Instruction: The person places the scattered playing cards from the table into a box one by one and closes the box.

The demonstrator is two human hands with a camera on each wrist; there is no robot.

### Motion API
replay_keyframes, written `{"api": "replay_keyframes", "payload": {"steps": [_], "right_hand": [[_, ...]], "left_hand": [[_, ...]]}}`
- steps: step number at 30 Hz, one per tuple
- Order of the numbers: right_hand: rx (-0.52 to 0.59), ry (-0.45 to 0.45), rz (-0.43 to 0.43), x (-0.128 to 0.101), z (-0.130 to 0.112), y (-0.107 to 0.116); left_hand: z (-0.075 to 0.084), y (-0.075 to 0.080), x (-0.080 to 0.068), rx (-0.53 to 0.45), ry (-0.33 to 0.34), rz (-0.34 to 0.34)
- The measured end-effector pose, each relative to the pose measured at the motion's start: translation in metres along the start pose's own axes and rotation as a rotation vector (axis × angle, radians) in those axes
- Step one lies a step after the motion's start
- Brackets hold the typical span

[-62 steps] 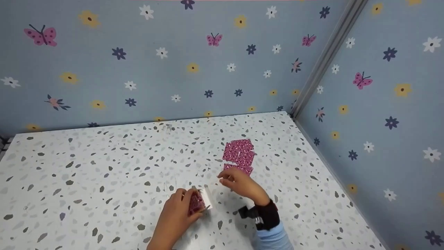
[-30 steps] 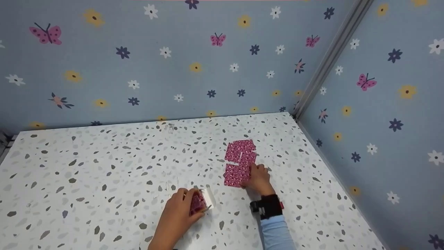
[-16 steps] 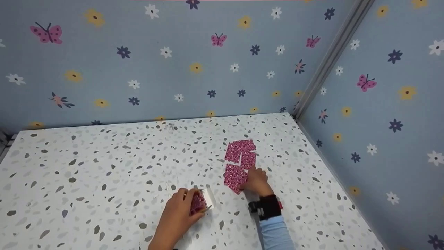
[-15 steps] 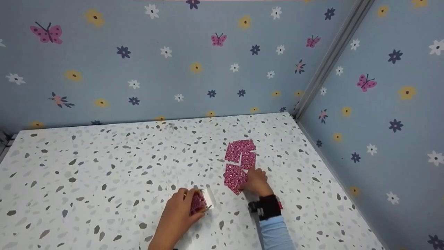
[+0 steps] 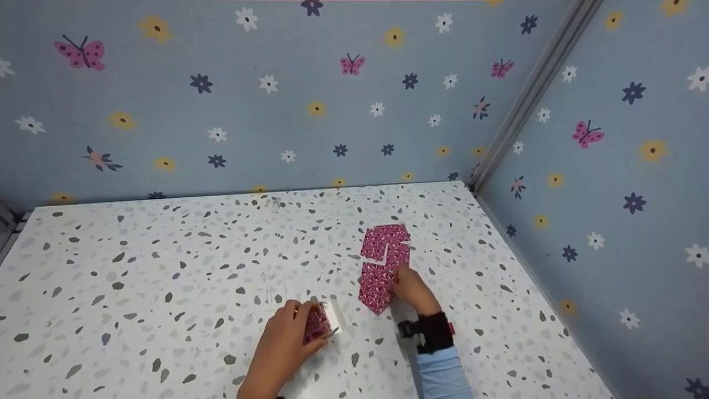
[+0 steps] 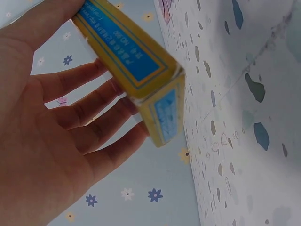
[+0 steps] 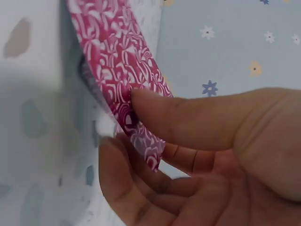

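Between right hand (image 7: 211, 160) fingers (image 7: 188, 117), pink card (image 7: 117, 61), pinched

My head camera looks down over the bench (image 5: 166, 266); both wrist cameras sit close, sharing its speckled top.

The tabletop (image 5: 138, 277) lies bare across its whole left half and along the back, so a hand could sweep there freely. Passage closes on the right, where the side wall (image 5: 609, 194) rises close by, and at the back, where the rear wall (image 5: 249, 111) stands; the two meet at a metal corner post (image 5: 526, 94). Toward the right of the middle, pink patterned cards (image 5: 385, 249) lie flat in a short column, low enough to pass over. The right hand (image 5: 409, 288) and left hand (image 5: 288, 338), which grips a small box (image 5: 324, 321), crowd the near edge, with a narrow gap between them.
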State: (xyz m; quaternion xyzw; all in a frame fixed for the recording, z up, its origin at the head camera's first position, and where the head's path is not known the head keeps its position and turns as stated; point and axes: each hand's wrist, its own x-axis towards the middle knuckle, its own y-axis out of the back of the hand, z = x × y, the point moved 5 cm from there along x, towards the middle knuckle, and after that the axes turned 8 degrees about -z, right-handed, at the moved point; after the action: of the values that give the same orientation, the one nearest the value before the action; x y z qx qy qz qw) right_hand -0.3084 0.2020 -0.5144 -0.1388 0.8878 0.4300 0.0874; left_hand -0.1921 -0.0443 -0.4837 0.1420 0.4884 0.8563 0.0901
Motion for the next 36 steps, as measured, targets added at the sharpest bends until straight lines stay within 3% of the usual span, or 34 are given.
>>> {"api": "replay_keyframes", "payload": {"steps": [9,23,28,36], "right_hand": [[0.071,0.142,-0.026,-0.012,-0.019,0.007],[0.388,0.344,-0.196,-0.039,-0.062,0.007],[0.409,0.39,-0.277,-0.047,-0.075,0.001],[0.379,0.384,-0.354,-0.05,-0.082,-0.008]], "left_hand": [[-0.001,-0.002,0.0,-0.002,-0.003,0.001],[0.0,0.001,0.0,-0.029,-0.005,0.017],[-0.001,0.002,0.0,-0.006,-0.01,0.034],[-0.001,0.001,0.001,0.004,-0.018,0.053]]}}
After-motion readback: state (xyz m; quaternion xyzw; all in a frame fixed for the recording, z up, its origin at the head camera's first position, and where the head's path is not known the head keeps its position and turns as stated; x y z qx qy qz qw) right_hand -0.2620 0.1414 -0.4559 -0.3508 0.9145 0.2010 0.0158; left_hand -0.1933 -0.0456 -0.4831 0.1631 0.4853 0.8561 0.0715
